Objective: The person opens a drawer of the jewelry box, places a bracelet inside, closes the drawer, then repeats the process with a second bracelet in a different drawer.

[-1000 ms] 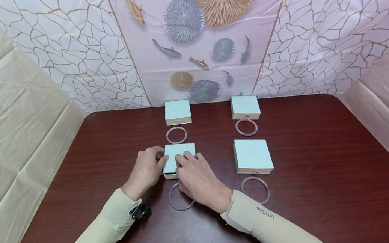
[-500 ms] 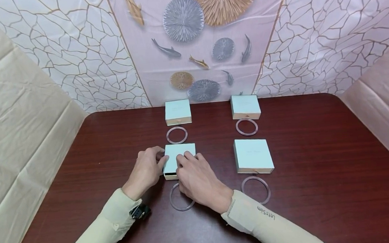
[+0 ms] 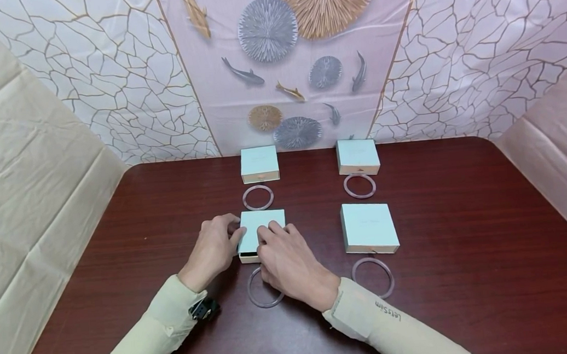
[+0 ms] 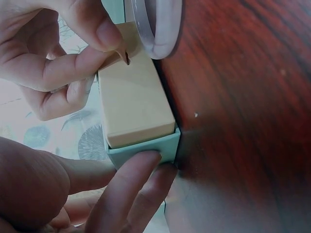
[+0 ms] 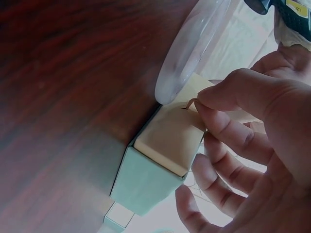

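Note:
My left hand [image 3: 212,250] holds the pale mint drawer box [image 3: 260,231] by its left side, with fingertips against the mint sleeve [image 4: 167,148] in the left wrist view. Between thumb and index finger, my right hand [image 3: 291,261] pinches a small ribbon pull [image 5: 191,103] on the cream drawer front [image 5: 170,136]. The drawer stands slightly out of its sleeve, and a dark gap shows above its front in the head view. Just before the box lies a translucent pale bangle [image 3: 265,305], partly hidden by my right hand.
On the right stands another mint box [image 3: 370,226], with a bangle [image 3: 392,282] in front. Toward the back wall are two more boxes [image 3: 259,159], each with a bangle [image 3: 258,207] before it. All rest on a dark red-brown table [image 3: 465,230].

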`<state>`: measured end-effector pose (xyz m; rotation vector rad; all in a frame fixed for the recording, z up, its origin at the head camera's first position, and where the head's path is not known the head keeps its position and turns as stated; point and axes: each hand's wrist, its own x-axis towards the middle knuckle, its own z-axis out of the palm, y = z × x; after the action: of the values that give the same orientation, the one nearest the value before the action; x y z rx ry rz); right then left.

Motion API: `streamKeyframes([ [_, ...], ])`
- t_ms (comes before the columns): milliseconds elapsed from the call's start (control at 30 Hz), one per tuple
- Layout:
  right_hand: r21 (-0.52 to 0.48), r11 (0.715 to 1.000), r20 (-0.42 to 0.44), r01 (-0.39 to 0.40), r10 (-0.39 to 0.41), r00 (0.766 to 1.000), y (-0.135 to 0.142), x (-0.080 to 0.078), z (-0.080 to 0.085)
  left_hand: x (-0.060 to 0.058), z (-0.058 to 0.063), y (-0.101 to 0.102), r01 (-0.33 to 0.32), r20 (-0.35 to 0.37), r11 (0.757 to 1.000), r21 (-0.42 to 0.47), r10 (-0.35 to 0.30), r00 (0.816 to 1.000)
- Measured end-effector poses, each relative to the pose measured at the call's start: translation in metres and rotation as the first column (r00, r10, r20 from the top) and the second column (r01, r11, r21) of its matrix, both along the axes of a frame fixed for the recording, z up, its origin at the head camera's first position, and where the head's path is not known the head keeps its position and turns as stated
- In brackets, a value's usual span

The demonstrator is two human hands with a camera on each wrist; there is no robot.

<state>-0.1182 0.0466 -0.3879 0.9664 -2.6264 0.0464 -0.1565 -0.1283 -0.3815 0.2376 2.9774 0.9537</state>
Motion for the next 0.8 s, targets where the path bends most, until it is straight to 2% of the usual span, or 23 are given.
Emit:
streamKeyframes([
  [800, -0.011, 1.000, 0.041, -0.009, 0.010, 0.999, 0.0001, 0.0000, 0.0011, 0.0001, -0.0010, 0.0001, -0.007, -0.009, 1.000, 0.009, 0.007, 1.000],
])
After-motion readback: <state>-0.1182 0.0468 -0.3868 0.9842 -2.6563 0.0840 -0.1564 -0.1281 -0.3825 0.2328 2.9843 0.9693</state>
